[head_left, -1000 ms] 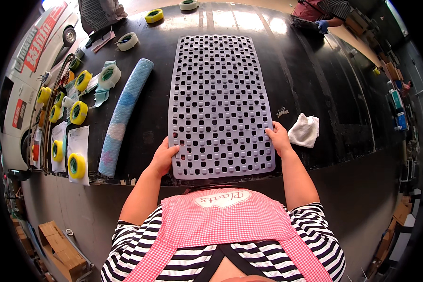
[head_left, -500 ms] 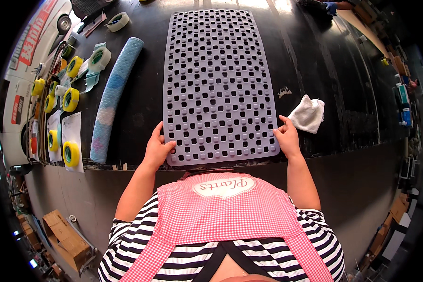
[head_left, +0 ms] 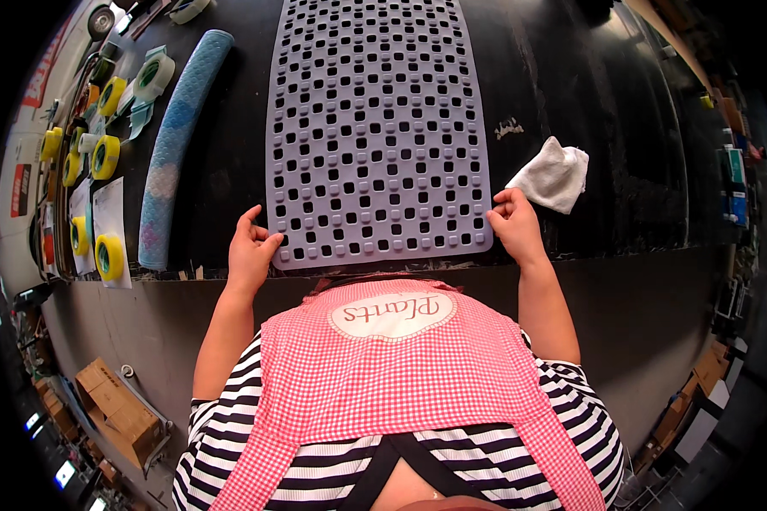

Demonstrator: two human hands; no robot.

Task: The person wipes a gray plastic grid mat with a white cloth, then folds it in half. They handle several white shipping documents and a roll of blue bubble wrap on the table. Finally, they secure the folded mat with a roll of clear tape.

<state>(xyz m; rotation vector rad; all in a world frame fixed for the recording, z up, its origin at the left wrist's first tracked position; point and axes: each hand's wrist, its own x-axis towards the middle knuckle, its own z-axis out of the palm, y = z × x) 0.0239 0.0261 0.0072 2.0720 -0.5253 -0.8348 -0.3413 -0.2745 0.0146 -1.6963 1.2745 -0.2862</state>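
Note:
A grey-lavender rubber bath mat [head_left: 377,182], full of square holes and raised bumps, lies flat on the black table, its short edge close to my body. My left hand [head_left: 255,251] is at its near left edge, thumb on the rim and index finger stretched out beside it. At the near right edge my right hand [head_left: 515,223] pinches the rim between thumb and curled fingers. Just beyond the right hand sits a crumpled white cloth [head_left: 550,176]. The fingertips under the mat's edge are hidden.
A rolled blue quilted mat [head_left: 172,162] lies left of the bath mat. Further left are several yellow tape rolls [head_left: 108,257], a pale tape roll [head_left: 154,78] and white paper sheets [head_left: 109,204]. The black table's [head_left: 631,230] near edge runs before me; a cardboard box [head_left: 119,407] stands lower left.
The whole view has shifted, so the table and its things sit higher in the picture. My left hand has slid slightly outward along the mat's edge. The mat stays about where it was on the table.

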